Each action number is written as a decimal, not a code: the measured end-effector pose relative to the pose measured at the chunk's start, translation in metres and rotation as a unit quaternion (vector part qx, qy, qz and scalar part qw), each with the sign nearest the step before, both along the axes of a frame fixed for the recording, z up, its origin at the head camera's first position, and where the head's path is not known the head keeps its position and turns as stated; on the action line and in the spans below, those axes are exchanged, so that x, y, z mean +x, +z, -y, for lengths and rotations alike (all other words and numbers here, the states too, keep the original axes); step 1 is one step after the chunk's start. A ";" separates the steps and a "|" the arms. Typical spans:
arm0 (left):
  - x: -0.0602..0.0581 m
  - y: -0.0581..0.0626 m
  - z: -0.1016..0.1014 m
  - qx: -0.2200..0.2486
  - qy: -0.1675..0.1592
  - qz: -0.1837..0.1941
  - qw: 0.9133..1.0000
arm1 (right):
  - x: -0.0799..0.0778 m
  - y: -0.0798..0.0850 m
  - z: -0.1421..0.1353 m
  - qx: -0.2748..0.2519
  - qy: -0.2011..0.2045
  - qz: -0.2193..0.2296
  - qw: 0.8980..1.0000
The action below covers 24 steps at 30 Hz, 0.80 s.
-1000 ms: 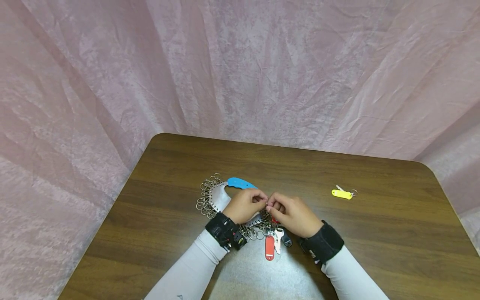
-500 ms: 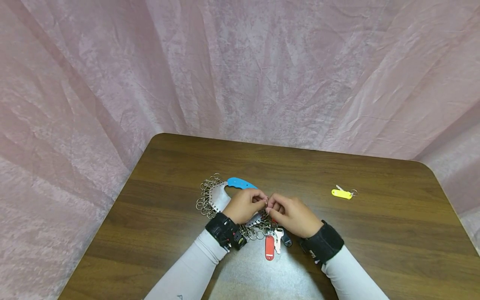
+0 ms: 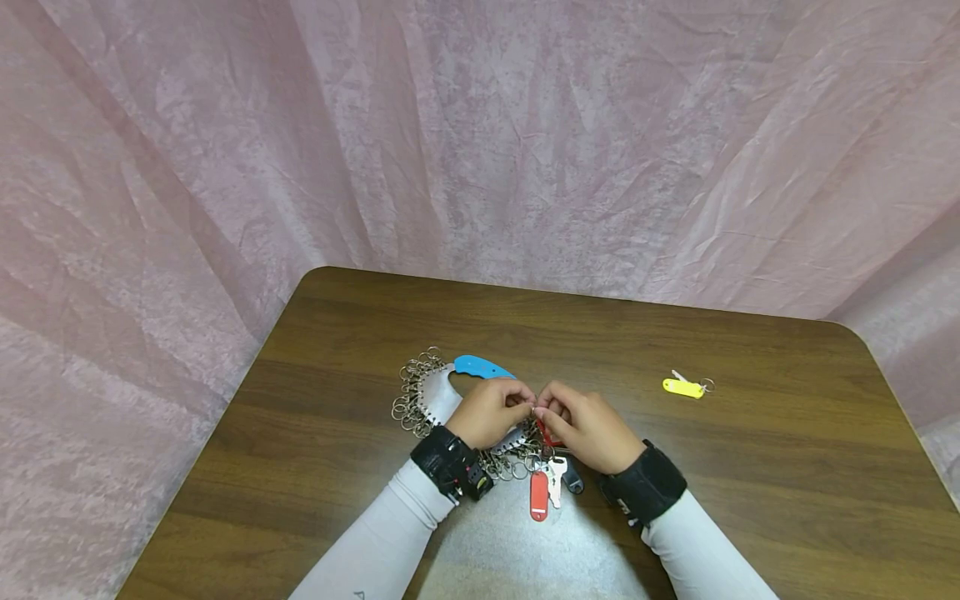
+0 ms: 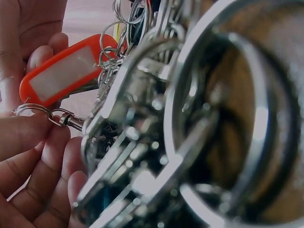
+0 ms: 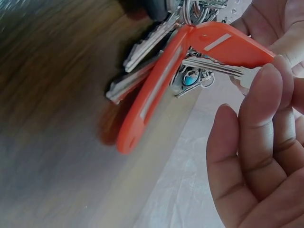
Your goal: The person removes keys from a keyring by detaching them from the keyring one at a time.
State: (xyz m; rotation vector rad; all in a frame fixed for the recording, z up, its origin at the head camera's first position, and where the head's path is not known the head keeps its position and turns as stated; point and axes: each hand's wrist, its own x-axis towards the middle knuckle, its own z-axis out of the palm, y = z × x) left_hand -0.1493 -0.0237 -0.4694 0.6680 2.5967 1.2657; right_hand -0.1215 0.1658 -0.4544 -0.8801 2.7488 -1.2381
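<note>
A crescent-shaped metal key holder (image 3: 437, 396) with a blue handle (image 3: 480, 366) lies on the table, its curved edge lined with clasps and rings. My left hand (image 3: 491, 412) lies over its right part and pinches a small swivel clasp (image 4: 69, 119). Fingertip to fingertip with it, my right hand (image 3: 596, 429) pinches a split key ring (image 4: 34, 108) that meets the clasp. From this ring hang a red key tag (image 4: 61, 71) and a silver key (image 5: 213, 65). Another red tag (image 3: 539, 497), a key (image 3: 556, 482) and a dark tag (image 3: 573, 479) hang at the holder's near edge.
A yellow key tag (image 3: 683, 388) with a small key and ring lies on the right side of the brown wooden table (image 3: 787, 417). Pink curtains (image 3: 525, 150) hang behind the table's far edge.
The right fingertips have shifted slightly at the ring, and more of the red tag beneath the right hand shows now. The left hand and the key holder stay in place.
</note>
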 end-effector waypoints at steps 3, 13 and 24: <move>0.000 -0.001 0.000 0.003 -0.003 -0.003 1.000 | -0.001 0.000 -0.001 0.000 -0.001 -0.004 1.000; 0.001 -0.002 0.000 0.001 -0.019 -0.017 1.000 | -0.001 0.001 -0.001 0.006 -0.023 -0.005 1.000; 0.002 -0.001 -0.001 0.014 -0.035 -0.028 0.999 | -0.002 0.003 -0.001 0.023 -0.044 -0.033 0.998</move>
